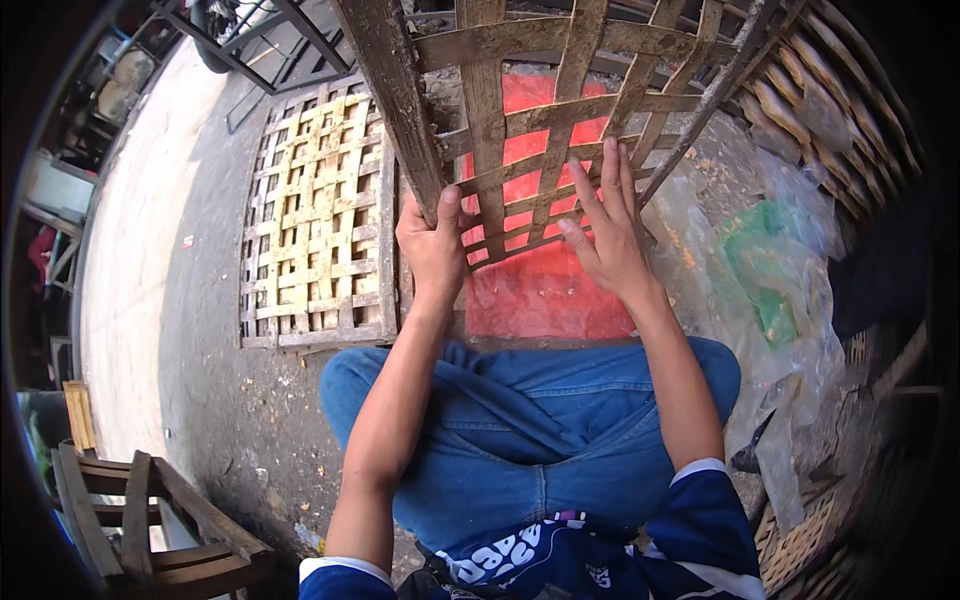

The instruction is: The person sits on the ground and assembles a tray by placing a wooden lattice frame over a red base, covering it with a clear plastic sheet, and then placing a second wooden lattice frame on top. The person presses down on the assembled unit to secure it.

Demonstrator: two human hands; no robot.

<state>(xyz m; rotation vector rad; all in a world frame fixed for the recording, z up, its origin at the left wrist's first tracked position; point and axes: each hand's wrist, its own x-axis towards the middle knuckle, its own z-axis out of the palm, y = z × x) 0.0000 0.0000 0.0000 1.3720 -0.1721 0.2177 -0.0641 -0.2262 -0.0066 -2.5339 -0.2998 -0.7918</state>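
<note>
A worn wooden frame with a woven slat lattice (pixel 483 115) stands tilted up in front of me. My left hand (pixel 433 250) is wrapped round the lower end of its thick left-hand beam, the thumb on the near side. Against the lower right of the lattice lies my right hand (pixel 615 240), its fingers stretched out and spread, holding nothing. Beneath the frame, a red plastic sheet (pixel 545 305) covers the ground before my crossed legs and shows through the gaps between the slats.
Another woven slat panel (pixel 388 250) lies flat to the left. Clear plastic sheeting (pixel 700 255) and a green plastic piece (pixel 762 265) are crumpled at the right, below stacked panels (pixel 835 95). A slatted wooden item (pixel 140 530) stands lower left; a dark metal frame (pixel 305 35) stands far left.
</note>
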